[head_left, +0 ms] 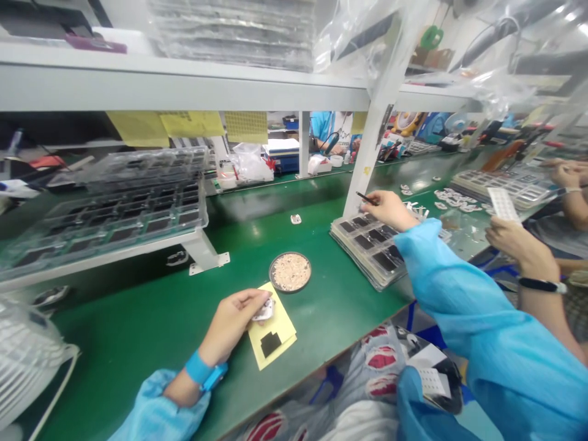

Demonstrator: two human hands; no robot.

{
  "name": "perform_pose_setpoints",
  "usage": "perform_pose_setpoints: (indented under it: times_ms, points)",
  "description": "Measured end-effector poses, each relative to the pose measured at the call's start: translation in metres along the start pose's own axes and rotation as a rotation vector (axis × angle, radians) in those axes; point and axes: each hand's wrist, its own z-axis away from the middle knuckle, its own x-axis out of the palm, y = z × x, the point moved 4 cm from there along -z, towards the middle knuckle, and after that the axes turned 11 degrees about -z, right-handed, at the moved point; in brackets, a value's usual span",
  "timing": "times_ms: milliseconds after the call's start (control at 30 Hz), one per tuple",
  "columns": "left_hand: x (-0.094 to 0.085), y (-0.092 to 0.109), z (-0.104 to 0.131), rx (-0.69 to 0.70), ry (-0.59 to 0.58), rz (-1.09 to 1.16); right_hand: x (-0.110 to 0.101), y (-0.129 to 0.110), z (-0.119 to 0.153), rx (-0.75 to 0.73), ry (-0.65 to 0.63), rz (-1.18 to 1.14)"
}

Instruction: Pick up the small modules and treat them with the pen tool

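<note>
My left hand [239, 318] pinches a small white part [264, 310] over a yellow sheet [281, 318] on the green bench. A black patch [270, 344] lies on the sheet's lower part. My right hand [388, 209] holds a thin dark tool [366, 198], its tip pointing left, above a stack of clear trays [362, 263] with black squares in their pockets. Between my hands stands a round dish [290, 272] filled with small pale pieces. A small white part [295, 219] lies alone behind the dish.
A raised rack with black-filled trays [124, 214] stands at the left, a white fan [27, 361] before it. A shelf post [374, 141] rises behind my right hand. At the right, another person's hand [519, 242] holds a white sheet near scattered white parts [454, 199].
</note>
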Motion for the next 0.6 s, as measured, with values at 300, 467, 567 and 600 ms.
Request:
perform_pose_setpoints:
  times_ms: [300, 467, 567, 600]
  points:
    - [-0.014, -0.011, -0.01, 0.01, 0.178, 0.13, 0.116, -0.148, 0.089, -0.136, -0.595, -0.916]
    - [-0.02, -0.01, -0.016, 0.148, 0.171, 0.236, 0.171, -0.162, 0.12, -0.038, -0.723, -1.022]
    - [-0.021, -0.01, -0.016, 0.17, 0.157, 0.282, 0.187, -0.156, 0.132, -0.056, -0.769, -1.023]
    - [-0.021, -0.01, -0.015, 0.178, 0.161, 0.283, 0.19, -0.155, 0.135, -0.067, -0.788, -1.02]
